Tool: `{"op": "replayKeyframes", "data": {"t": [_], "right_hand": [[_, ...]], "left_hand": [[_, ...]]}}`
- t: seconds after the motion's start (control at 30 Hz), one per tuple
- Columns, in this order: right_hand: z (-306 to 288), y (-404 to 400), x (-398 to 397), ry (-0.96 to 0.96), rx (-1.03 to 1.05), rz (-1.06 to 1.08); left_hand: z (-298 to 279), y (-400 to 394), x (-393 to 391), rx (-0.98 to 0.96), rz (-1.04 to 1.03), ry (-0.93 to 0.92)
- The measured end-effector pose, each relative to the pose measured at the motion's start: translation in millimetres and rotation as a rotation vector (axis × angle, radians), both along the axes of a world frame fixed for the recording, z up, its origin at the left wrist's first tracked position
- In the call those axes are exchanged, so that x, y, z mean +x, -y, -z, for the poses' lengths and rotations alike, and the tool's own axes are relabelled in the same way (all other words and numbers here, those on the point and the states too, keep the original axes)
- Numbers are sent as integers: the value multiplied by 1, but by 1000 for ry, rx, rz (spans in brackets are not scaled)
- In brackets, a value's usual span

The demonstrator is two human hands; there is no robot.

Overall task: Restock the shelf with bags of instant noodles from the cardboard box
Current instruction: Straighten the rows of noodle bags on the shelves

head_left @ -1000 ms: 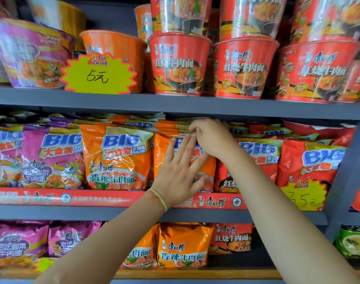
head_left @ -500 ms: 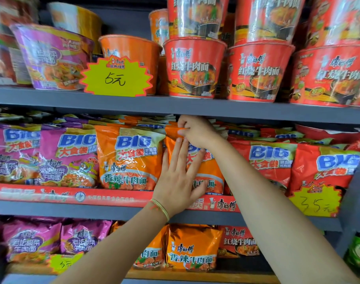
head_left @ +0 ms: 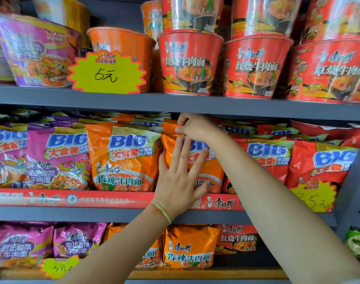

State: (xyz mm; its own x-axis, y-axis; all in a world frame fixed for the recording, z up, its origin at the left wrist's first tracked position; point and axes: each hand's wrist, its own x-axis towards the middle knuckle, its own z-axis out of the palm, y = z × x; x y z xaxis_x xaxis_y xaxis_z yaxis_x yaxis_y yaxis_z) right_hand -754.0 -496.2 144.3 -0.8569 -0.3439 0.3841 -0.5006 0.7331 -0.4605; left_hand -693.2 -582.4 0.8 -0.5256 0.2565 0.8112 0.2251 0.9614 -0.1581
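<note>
An orange bag of instant noodles point(head_left: 213, 171) stands upright in the middle shelf's front row. My left hand point(head_left: 180, 177) lies flat against its front with straight, spread fingers. My right hand point(head_left: 193, 127) pinches the bag's top seam just under the upper shelf board. A second orange bag point(head_left: 123, 158) stands to its left, touching it. Purple bags point(head_left: 56, 158) fill the row further left and red bags point(head_left: 273, 160) the row to the right. The cardboard box is out of view.
The grey upper shelf board point(head_left: 175, 105) sits close above my right hand, carrying red noodle bowls point(head_left: 188, 62) and a yellow price tag point(head_left: 106, 72). A red strip point(head_left: 83, 198) fronts the middle shelf. More bags point(head_left: 189, 247) lie on the lower shelf.
My right hand has slid left and up along the bag's top edge to its seam. My left hand stays pressed on the bag's front. The camera has moved closer.
</note>
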Motion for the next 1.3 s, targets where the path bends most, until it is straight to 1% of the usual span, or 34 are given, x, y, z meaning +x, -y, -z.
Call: {"op": "replayKeyframes", "data": {"t": [0.07,0.13,0.23,0.43,0.53,0.6,0.67,0.7,0.73,0.8,0.83,0.87,0.9,0.93,1.0,1.07,1.17,1.23,1.3], "right_hand": [[-5,-8,4,5,118,6],[-6,-19,8,23,186,-9],[-4,-28,9,41,204,-10],[7,-5,12,-124,175,8],[10,-1,12,-192,176,62],[7,-3,14,-136,158,51],[5,-6,21,-47,125,-10],[6,-8,26,-44,135,-14],[10,-10,31,-101,168,14],[29,-16,38,-355,195,110],[42,-20,42,-485,155,141],[54,-24,44,-575,109,156],[64,-28,44,-626,68,159],[73,-32,42,-635,57,157],[84,-37,37,-599,107,159],[86,-39,39,-594,132,171],[89,-36,49,-708,74,184],[96,-29,57,-780,73,169],[106,-21,58,-763,154,159]], "left_hand": [[1,-1,3,-8,10,1],[3,0,4,-20,24,-14],[5,1,4,-36,36,-29],[11,1,6,-63,58,-88],[10,-2,6,-46,8,-57],[7,-3,4,-50,-28,-10],[6,-4,4,-66,-55,24],[5,-4,3,-71,-65,36],[3,-4,3,-73,-68,44],[1,-4,4,-72,-57,42],[0,-2,4,-78,-50,33],[-1,-1,3,-86,-43,23],[-2,2,3,-95,-34,14],[-3,4,1,-100,-26,12],[-7,6,1,-95,-21,22],[-8,5,6,-64,10,-10],[-12,14,17,36,67,-208],[-25,30,18,133,1,-290],[-43,43,12,199,-117,-251]]}}
